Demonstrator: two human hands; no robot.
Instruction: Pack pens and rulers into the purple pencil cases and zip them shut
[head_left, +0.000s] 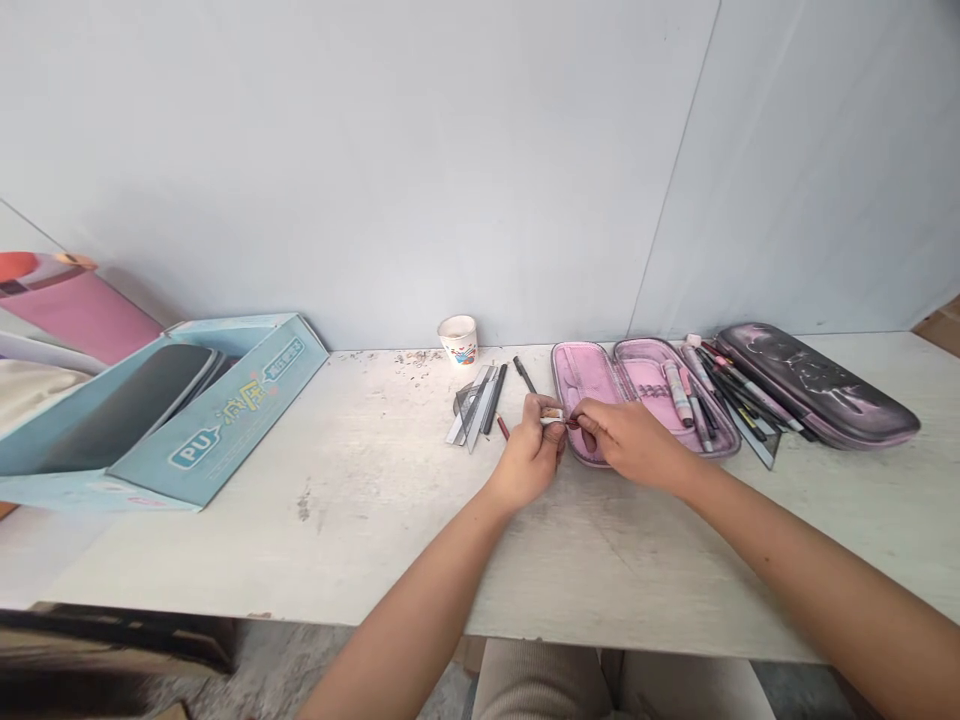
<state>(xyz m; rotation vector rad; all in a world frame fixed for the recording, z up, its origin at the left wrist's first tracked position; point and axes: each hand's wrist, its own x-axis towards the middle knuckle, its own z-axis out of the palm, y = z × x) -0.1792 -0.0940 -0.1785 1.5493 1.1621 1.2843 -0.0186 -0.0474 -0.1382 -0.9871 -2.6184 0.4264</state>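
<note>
The open pink pencil case (592, 375) lies flat on the pale bench (375, 520), and both hands work just in front of its left half. The left hand (529, 458) is curled narrow, thumb and forefinger pinched on a small piece (553, 415) that is pale with a dark red end; the right hand (630, 440), resting over the near edge of the pencil case, closes its fingertips on the other end of the same small piece. It is too small to tell what it is. The end of a red pencil (501, 427) pokes out just left of the left hand; whether that hand grips it cannot be told. Further left of the pencil case lie a bundle of clear rulers (472, 405) and a black pen (496, 385), with another black pen (523, 374) between them and the pencil case. Behind these, near the wall (480, 150), stands a paper cup (458, 340) with shavings (420, 356) scattered beside it. Pens and pencils (705, 395) rest across the right half of the pencil case, and a dark case (817, 385) lies just to its right. Well to the left of the pencil case sits a pale blue box (225, 420).
</note>
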